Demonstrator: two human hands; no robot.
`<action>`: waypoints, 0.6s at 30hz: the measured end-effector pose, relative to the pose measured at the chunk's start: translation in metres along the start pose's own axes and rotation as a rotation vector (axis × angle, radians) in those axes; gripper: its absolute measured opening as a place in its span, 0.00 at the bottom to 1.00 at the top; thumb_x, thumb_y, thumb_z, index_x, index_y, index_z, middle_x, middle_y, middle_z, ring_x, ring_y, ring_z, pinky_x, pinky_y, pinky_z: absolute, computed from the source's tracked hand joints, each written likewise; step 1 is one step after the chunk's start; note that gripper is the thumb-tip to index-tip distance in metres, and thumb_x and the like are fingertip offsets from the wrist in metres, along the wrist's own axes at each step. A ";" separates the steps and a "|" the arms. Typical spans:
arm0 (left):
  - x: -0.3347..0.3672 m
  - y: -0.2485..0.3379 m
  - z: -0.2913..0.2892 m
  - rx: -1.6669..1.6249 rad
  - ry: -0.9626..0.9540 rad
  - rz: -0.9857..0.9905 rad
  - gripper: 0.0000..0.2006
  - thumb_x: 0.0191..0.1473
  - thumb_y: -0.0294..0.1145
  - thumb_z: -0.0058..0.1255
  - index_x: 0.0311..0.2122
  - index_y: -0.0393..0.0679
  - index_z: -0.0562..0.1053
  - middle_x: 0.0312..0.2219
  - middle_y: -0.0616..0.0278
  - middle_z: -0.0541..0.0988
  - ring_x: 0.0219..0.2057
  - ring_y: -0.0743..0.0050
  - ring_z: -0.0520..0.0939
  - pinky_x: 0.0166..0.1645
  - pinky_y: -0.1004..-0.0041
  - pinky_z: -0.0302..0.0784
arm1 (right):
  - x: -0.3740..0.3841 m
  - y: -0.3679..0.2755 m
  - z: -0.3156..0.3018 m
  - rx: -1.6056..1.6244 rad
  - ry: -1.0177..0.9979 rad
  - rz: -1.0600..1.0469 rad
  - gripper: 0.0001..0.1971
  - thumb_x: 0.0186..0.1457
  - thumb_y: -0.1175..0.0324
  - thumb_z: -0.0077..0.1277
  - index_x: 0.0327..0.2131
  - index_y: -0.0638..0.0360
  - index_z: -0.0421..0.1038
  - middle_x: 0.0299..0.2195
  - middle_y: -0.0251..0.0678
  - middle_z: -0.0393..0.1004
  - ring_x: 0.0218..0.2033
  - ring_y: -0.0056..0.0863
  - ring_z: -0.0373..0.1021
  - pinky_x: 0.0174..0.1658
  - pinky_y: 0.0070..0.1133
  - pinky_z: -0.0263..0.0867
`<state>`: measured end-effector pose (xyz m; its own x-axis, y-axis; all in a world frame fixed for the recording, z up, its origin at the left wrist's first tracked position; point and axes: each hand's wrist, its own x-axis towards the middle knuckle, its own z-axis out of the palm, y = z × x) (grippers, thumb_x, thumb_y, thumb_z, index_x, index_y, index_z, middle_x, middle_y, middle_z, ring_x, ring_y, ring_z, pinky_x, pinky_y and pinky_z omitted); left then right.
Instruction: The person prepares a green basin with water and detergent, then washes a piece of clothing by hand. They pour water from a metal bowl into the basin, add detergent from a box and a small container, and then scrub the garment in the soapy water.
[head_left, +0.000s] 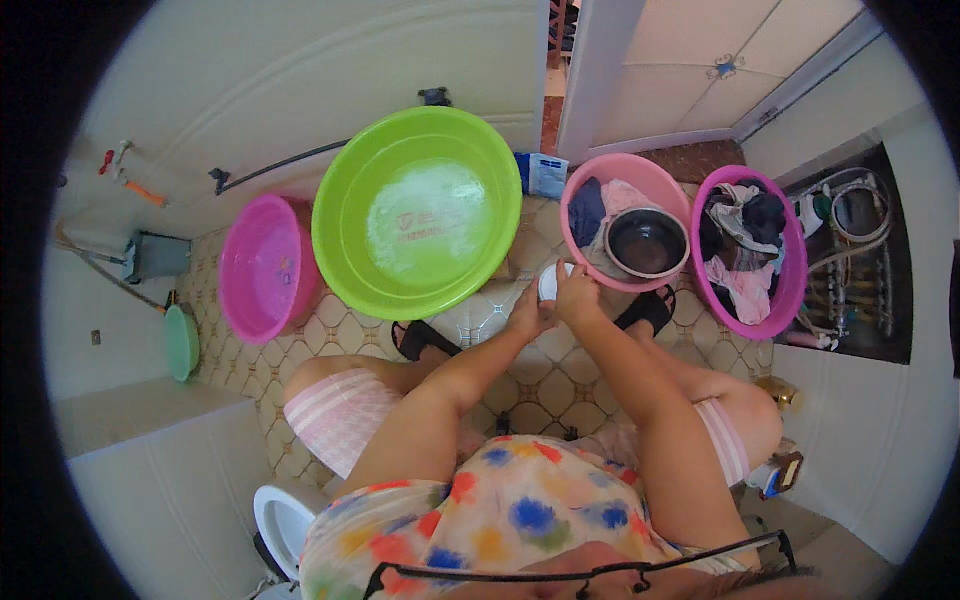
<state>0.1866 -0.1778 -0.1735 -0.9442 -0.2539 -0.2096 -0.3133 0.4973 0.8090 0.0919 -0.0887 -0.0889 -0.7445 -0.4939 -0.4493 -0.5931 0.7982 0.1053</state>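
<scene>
Both my arms reach forward between my knees, and my hands meet near the middle. A small white round thing, like a cup or tub (548, 282), is between them; its exact kind is hard to make out. My left hand (530, 313) curls around its lower side, while the fingers of my right hand (577, 292) close on its right side. Just beyond my right hand, a pink basin (577, 185) holds clothes and a dark bowl (648, 243) with a pale rim. A large green basin (345, 180) stands to the left, with whitish powder or suds on its bottom.
A magenta basin (240, 290) stands far left, and another magenta basin (798, 270), heaped with clothes, at right. A blue-and-white packet (548, 176) lies behind. Black sandals (425, 338) are on my feet on the tiled floor (550, 385). Pipes (865, 285) fill a wall recess at right.
</scene>
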 end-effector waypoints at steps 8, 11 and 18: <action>0.020 0.004 -0.006 0.030 0.027 0.145 0.48 0.31 0.36 0.63 0.58 0.40 0.49 0.53 0.47 0.59 0.54 0.50 0.61 0.58 0.65 0.57 | 0.006 -0.003 0.006 0.044 -0.023 0.040 0.53 0.32 0.39 0.57 0.58 0.58 0.44 0.46 0.60 0.57 0.39 0.44 0.68 0.35 0.28 0.69; 0.029 0.008 -0.014 -0.013 -0.040 0.129 0.48 0.30 0.34 0.64 0.58 0.40 0.50 0.53 0.48 0.60 0.55 0.50 0.60 0.59 0.64 0.55 | 0.012 0.003 0.013 0.064 0.036 -0.053 0.53 0.31 0.42 0.59 0.57 0.60 0.45 0.46 0.61 0.57 0.40 0.45 0.67 0.36 0.28 0.68; 0.033 -0.009 -0.019 0.009 -0.082 0.127 0.49 0.31 0.36 0.65 0.58 0.37 0.49 0.54 0.47 0.57 0.57 0.51 0.56 0.61 0.65 0.52 | 0.015 0.007 0.002 -0.161 0.166 -0.279 0.50 0.30 0.42 0.60 0.55 0.54 0.49 0.46 0.59 0.58 0.34 0.44 0.69 0.32 0.32 0.67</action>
<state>0.1603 -0.2066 -0.1775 -0.9813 -0.1202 -0.1500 -0.1912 0.5289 0.8269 0.0773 -0.0902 -0.0970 -0.5787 -0.7449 -0.3321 -0.8115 0.5666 0.1431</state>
